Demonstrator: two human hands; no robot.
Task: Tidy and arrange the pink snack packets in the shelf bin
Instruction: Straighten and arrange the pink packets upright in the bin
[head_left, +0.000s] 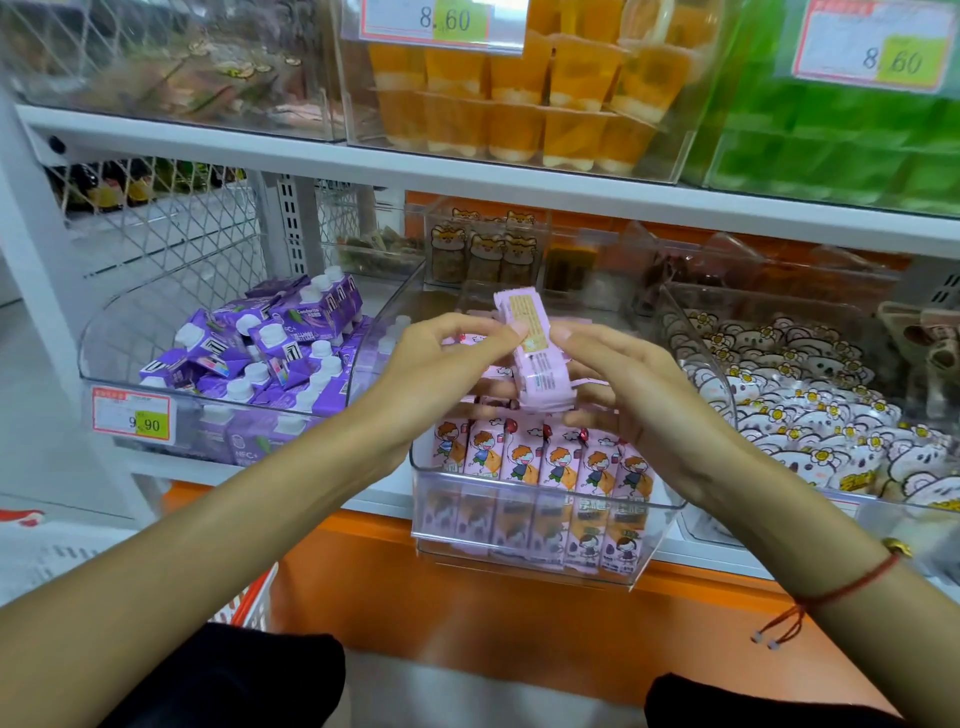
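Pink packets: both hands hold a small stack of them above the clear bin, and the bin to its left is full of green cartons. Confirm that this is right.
Not quite. The cartons in the bin left of the clear bin are purple with white caps, not green; the head view shows this. The rest stands: the left hand and right hand hold a small stack of pink packets above that bin.
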